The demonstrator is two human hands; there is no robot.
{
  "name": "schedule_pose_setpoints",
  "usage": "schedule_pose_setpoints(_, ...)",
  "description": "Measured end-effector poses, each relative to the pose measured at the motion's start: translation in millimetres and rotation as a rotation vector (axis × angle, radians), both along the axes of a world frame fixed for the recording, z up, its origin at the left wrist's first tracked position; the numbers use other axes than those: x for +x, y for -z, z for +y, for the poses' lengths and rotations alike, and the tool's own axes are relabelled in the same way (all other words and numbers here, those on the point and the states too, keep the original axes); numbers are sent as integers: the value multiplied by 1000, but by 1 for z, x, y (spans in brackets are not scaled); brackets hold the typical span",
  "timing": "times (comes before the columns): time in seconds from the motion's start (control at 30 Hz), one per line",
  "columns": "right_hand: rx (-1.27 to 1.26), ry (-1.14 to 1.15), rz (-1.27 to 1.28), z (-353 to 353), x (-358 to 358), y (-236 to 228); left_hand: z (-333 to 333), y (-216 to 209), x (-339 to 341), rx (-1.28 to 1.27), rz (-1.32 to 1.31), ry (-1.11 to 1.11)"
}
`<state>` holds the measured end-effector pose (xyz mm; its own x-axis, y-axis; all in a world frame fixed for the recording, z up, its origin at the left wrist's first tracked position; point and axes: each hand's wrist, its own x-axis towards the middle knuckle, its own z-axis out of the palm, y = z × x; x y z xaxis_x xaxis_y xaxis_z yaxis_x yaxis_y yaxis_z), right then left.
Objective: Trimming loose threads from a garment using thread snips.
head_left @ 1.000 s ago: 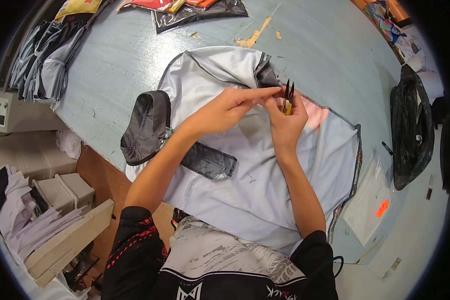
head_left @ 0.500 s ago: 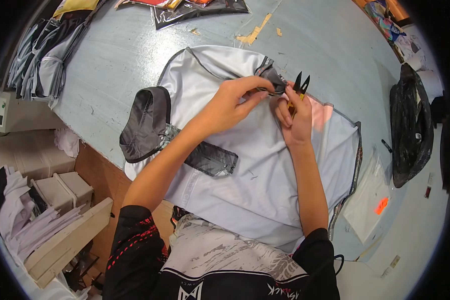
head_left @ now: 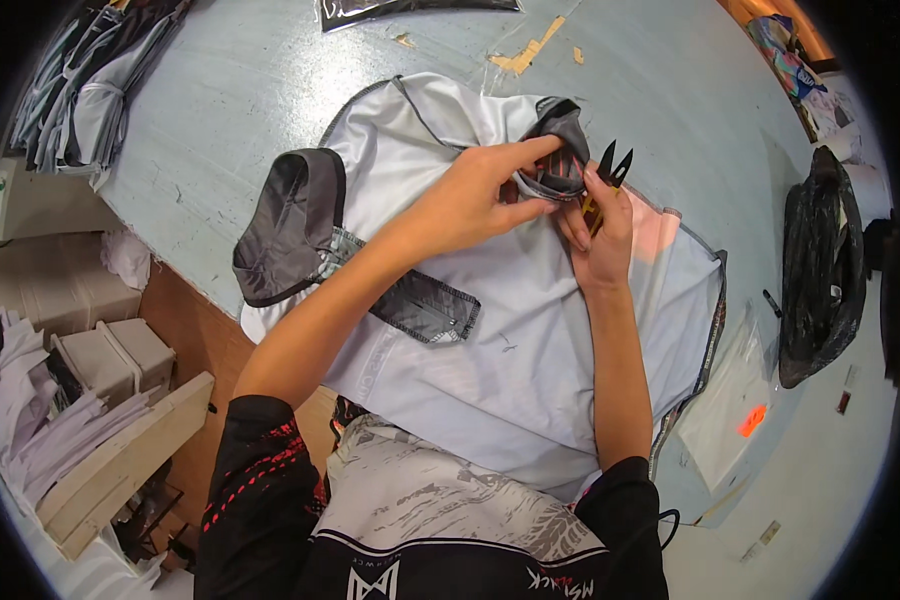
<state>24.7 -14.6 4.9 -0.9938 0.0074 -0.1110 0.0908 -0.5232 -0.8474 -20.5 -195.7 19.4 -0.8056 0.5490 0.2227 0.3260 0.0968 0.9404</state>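
Note:
A white shirt (head_left: 550, 370), which looks turned inside out with its seams showing, lies spread in front of me. Its dark grey collar (head_left: 285, 225) stands up at the left, and a dark grey placket (head_left: 425, 308) runs from it. My left hand (head_left: 485, 195) grips the dark grey sleeve cuff (head_left: 558, 125), the index finger reaching into its opening. On the cuff's right edge, my right hand (head_left: 602, 225) pinches with thumb and fingers. That hand also keeps thread snips (head_left: 615, 172) with yellow handles in its palm, their black blades pointing up and apart.
Folded, tied garments (head_left: 85, 105) sit at the table's far left. A black plastic bag (head_left: 820, 270) lies at the right, near a clear plastic sheet (head_left: 725, 405) with an orange mark. Boxes (head_left: 110, 360) and pale cloth fill the lower left. A black packet (head_left: 400, 10) is at the far edge.
The cuff has been raised slightly and spread so that its inside shows. My left index finger has moved into the opening. The snips stay in my right hand. The whole view has shifted a little.

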Motion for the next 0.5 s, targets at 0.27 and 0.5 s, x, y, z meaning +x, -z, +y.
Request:
schedule_pose_setpoints(0.27,53,33,17,4,4,12,3,6,3,34,56,-39)
schedule_pose_setpoints(0.5,-1,-85,171,5,-2,12,6,20,-3,248,-27,-31)
